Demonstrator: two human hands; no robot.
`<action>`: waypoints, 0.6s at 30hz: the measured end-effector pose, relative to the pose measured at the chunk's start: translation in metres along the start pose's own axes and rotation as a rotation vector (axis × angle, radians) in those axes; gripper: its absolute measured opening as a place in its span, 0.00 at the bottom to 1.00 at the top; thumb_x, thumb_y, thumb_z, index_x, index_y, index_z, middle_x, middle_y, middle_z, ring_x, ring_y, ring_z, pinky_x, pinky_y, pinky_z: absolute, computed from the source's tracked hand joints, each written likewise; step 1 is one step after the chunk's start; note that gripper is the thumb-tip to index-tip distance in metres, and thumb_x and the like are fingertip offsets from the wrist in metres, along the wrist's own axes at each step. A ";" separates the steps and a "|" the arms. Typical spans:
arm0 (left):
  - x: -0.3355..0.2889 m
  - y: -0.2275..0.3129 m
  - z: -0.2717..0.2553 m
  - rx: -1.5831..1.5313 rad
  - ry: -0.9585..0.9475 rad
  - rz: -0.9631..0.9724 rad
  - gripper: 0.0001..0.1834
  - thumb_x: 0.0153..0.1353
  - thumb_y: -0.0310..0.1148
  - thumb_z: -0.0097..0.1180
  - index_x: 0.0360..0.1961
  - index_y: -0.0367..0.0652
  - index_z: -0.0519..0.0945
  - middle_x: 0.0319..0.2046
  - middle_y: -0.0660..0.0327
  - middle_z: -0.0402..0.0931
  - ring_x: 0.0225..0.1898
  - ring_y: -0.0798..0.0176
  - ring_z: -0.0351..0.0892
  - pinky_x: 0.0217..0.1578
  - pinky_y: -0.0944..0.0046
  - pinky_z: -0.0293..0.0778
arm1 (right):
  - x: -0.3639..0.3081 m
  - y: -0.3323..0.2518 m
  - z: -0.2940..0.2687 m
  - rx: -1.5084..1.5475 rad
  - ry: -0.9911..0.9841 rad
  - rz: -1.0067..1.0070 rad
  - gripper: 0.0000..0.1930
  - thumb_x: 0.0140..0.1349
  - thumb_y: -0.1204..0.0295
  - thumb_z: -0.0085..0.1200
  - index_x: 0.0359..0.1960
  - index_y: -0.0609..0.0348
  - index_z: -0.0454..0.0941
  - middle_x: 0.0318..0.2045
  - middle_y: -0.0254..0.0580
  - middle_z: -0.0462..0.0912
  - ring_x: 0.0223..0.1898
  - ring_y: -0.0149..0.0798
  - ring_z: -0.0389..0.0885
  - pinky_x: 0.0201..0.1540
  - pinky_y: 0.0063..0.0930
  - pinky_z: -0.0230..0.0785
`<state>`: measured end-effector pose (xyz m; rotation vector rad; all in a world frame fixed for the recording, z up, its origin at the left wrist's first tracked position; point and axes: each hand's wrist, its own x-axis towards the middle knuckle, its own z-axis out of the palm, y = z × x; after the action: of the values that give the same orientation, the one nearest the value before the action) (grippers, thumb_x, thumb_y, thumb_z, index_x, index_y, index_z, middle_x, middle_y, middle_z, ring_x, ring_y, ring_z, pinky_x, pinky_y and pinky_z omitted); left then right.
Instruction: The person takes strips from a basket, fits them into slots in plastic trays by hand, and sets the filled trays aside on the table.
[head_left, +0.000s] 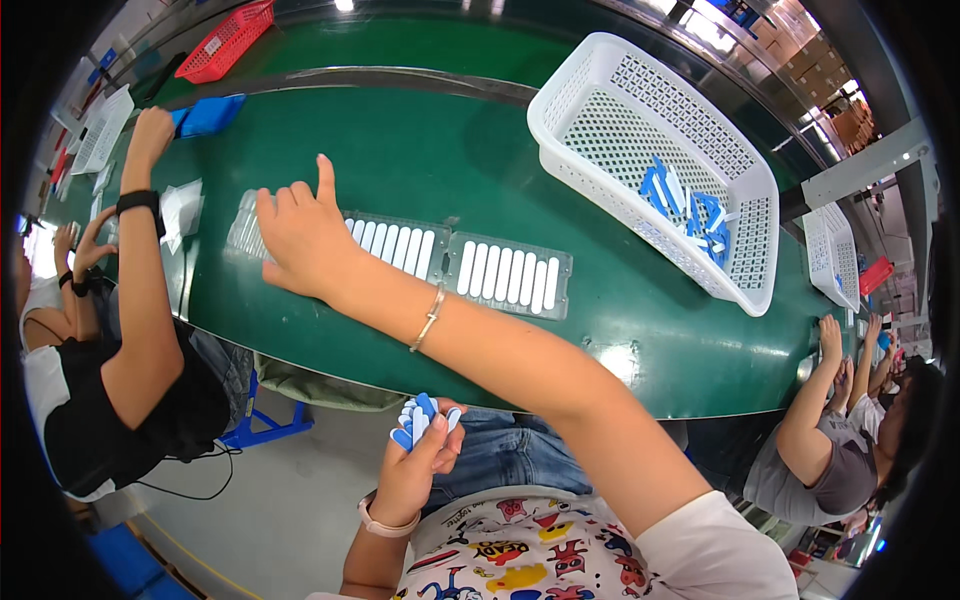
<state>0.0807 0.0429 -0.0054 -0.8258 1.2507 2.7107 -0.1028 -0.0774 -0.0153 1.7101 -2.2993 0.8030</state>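
Note:
My left hand (424, 458) is closed around a bunch of small round-ended strips (420, 420), white on one face and blue on the other, like mini nail files. It is held low, in front of my lap at the table edge. My right hand (305, 235) reaches across, palm down, over the left part of a clear plastic tray (246, 228). One finger sticks up, the others bend down, and the thumb stands apart; I see nothing held, though the fingertips are partly hidden. White strips (395, 246) lie side by side in the tray, with another row (508, 275) in its right section.
A white perforated basket (560, 160) with loose blue and white strips (690, 210) stands at the back right. Blue packets (210, 115) and clear film (181, 212) lie left, near a co-worker's arm (142, 250). A red basket (228, 42) is far left. More people sit right.

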 end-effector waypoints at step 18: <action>0.045 0.020 0.043 -0.139 -0.331 -0.243 0.21 0.65 0.40 0.43 0.49 0.32 0.68 0.24 0.63 0.67 0.18 0.76 0.54 0.17 0.74 0.51 | -0.305 0.074 -0.237 -0.043 -0.076 0.595 0.35 0.36 0.68 0.60 0.53 0.56 0.68 0.53 0.40 0.73 0.60 0.46 0.63 0.63 0.52 0.37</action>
<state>0.0177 0.0523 0.0099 -0.4725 0.8448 2.6160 -0.1130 0.3135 0.0273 1.0471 -2.8959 0.7728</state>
